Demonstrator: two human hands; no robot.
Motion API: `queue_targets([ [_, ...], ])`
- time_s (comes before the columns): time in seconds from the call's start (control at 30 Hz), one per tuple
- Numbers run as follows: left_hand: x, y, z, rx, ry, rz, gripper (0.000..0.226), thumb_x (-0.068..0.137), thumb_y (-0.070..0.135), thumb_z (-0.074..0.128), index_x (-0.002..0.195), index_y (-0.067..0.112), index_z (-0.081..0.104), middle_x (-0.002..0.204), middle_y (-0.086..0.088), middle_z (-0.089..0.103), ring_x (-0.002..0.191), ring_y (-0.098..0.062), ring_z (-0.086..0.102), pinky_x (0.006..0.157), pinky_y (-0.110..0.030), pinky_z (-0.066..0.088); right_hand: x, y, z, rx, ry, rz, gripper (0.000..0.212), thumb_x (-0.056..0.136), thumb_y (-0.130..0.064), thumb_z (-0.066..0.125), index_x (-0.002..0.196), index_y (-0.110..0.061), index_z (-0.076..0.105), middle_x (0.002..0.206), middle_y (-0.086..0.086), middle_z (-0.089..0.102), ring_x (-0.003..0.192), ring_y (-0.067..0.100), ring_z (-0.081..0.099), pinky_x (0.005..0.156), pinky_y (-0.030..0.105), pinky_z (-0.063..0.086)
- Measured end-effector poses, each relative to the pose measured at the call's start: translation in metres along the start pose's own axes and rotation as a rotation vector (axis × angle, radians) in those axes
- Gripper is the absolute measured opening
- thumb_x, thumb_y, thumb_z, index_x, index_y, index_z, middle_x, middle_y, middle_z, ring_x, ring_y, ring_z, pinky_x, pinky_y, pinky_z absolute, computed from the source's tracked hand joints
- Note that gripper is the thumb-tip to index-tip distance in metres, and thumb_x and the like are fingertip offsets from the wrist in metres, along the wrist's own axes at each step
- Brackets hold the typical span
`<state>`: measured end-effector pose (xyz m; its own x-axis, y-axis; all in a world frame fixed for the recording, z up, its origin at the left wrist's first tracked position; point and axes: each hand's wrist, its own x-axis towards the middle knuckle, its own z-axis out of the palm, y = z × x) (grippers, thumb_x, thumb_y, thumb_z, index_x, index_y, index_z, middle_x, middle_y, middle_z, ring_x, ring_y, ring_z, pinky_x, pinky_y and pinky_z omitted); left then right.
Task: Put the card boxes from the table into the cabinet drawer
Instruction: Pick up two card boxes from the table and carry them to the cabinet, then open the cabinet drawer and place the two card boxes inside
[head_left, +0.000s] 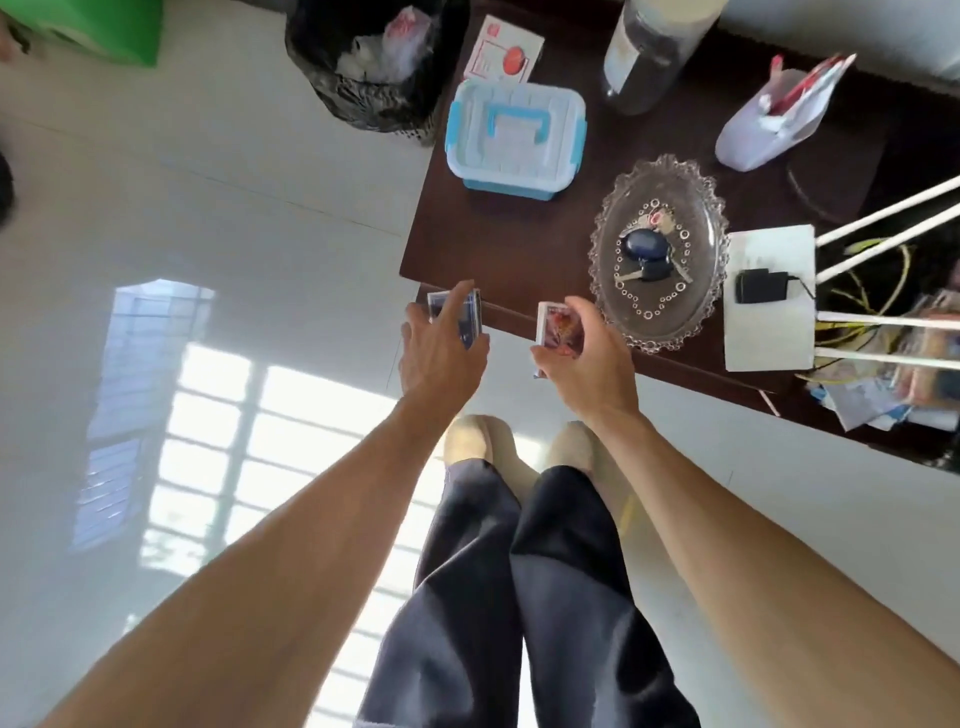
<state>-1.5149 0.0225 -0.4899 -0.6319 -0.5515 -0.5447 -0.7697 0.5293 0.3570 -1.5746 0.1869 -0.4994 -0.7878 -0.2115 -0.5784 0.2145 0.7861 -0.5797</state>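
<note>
At the near edge of the dark worktop (519, 260), the left hand (441, 353) is clamped on a blue card box (470, 314) while, just beside it, the right hand (592, 364) grips a red card box (558, 327), near a glass dish (711, 291)

The dark table (545, 249) is the landmark. Its near-left part, between the blue-lidded container (516, 137) and the near edge, lies bare, giving open passage. To the right of that gap the glass dish (658, 249) with keys crowds the near edge; beyond it a white pad (769, 332) with a black adapter (759, 287), then white rods (883, 223) and clutter block the right end. A dark bottle (649, 52) stands at the far side. Left of the table, the pale floor (182, 208) is open up to the black-bagged bin (363, 67).
</note>
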Motion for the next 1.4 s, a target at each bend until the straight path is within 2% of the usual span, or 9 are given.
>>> queue_targets([
  [0.27, 0.097, 0.002, 0.032, 0.07, 0.09, 0.07, 0.074, 0.084, 0.041, 0.071, 0.143, 0.044, 0.027, 0.138, -0.01, 0.043, 0.124, -0.029, 0.047, 0.091, -0.048, 0.053, 0.088, -0.002, 0.04, -0.094, 0.09, -0.096, 0.073, 0.078, -0.043, 0.075, 0.146, -0.035, 0.047, 0.106, 0.006, 0.052, 0.106, 0.029, 0.058, 0.09, 0.033, 0.044],
  [0.5, 0.148, 0.017, 0.049, 0.033, 0.173, 0.053, 0.087, 0.078, 0.038, 0.078, 0.146, 0.024, 0.027, 0.138, -0.002, 0.052, 0.126, -0.024, 0.05, 0.095, -0.049, 0.052, 0.142, -0.023, 0.059, -0.237, 0.128, -0.198, 0.075, 0.081, -0.042, 0.076, 0.148, -0.035, 0.043, 0.114, 0.014, 0.053, 0.107, 0.039, 0.057, 0.092, 0.046, 0.05],
  [0.73, 0.154, 0.018, 0.049, 0.094, 0.23, 0.123, 0.081, 0.081, 0.038, 0.075, 0.146, 0.019, 0.03, 0.141, -0.003, 0.05, 0.127, -0.025, 0.048, 0.095, -0.046, 0.05, 0.143, -0.04, 0.066, -0.34, 0.148, -0.215, 0.075, 0.088, -0.038, 0.073, 0.155, -0.028, 0.039, 0.126, 0.015, 0.046, 0.114, 0.035, 0.049, 0.091, 0.044, 0.049],
  [0.87, 0.128, 0.018, 0.045, 0.026, 0.218, 0.086, 0.071, 0.089, 0.048, 0.059, 0.147, 0.019, 0.029, 0.148, -0.005, 0.041, 0.136, -0.025, 0.037, 0.112, -0.044, 0.04, 0.086, -0.027, 0.065, -0.145, 0.248, -0.282, 0.047, 0.092, -0.038, 0.062, 0.136, -0.024, 0.056, 0.128, 0.007, 0.051, 0.113, 0.022, 0.05, 0.087, 0.03, 0.05],
  [0.97, 0.093, 0.013, 0.05, -0.109, 0.249, 0.065, 0.049, 0.089, 0.037, 0.059, 0.132, 0.021, 0.041, 0.13, -0.002, 0.053, 0.116, -0.018, 0.048, 0.099, -0.037, 0.047, 0.03, 0.014, 0.071, 0.143, 0.066, -0.02, 0.036, 0.094, -0.054, 0.049, 0.116, -0.03, 0.064, 0.111, -0.014, 0.062, 0.096, -0.007, 0.057, 0.078, 0.008, 0.04],
  [1.07, 0.07, 0.007, 0.057, -0.385, 0.09, -0.16, 0.03, 0.091, 0.044, 0.059, 0.11, 0.021, 0.055, 0.096, 0.006, 0.067, 0.083, -0.012, 0.064, 0.084, -0.035, 0.059, -0.002, 0.067, 0.074, 0.52, -0.105, 0.516, 0.029, 0.1, -0.045, 0.051, 0.103, -0.024, 0.07, 0.101, -0.006, 0.074, 0.093, 0.013, 0.071, 0.075, 0.023, 0.051],
  [1.13, 0.065, 0.001, 0.066, -0.464, -0.043, -0.286, 0.041, 0.091, 0.052, 0.055, 0.109, 0.016, 0.063, 0.096, -0.001, 0.072, 0.082, -0.015, 0.069, 0.083, -0.035, 0.059, -0.007, 0.095, 0.074, 0.726, -0.05, 0.798, 0.023, 0.101, -0.035, 0.054, 0.101, -0.02, 0.072, 0.096, 0.002, 0.075, 0.088, 0.018, 0.072, 0.069, 0.028, 0.05],
  [1.2, 0.065, -0.003, 0.075, -0.498, -0.122, -0.315, 0.046, 0.092, 0.056, 0.052, 0.106, 0.014, 0.066, 0.095, -0.004, 0.074, 0.081, -0.016, 0.07, 0.082, -0.035, 0.058, 0.004, 0.114, 0.074, 0.807, 0.031, 0.882, 0.02, 0.1, -0.03, 0.057, 0.103, -0.017, 0.072, 0.095, 0.003, 0.075, 0.082, 0.014, 0.071, 0.066, 0.028, 0.048],
  [1.4, 0.092, -0.012, 0.101, -0.664, -0.168, -0.34, 0.037, 0.089, 0.055, 0.056, 0.087, 0.021, 0.07, 0.088, -0.001, 0.077, 0.078, -0.016, 0.073, 0.067, -0.027, 0.052, 0.094, 0.128, 0.08, 1.063, 0.094, 0.825, 0.022, 0.101, -0.023, 0.06, 0.12, -0.013, 0.063, 0.105, 0.005, 0.073, 0.09, 0.016, 0.072, 0.068, 0.027, 0.049],
])
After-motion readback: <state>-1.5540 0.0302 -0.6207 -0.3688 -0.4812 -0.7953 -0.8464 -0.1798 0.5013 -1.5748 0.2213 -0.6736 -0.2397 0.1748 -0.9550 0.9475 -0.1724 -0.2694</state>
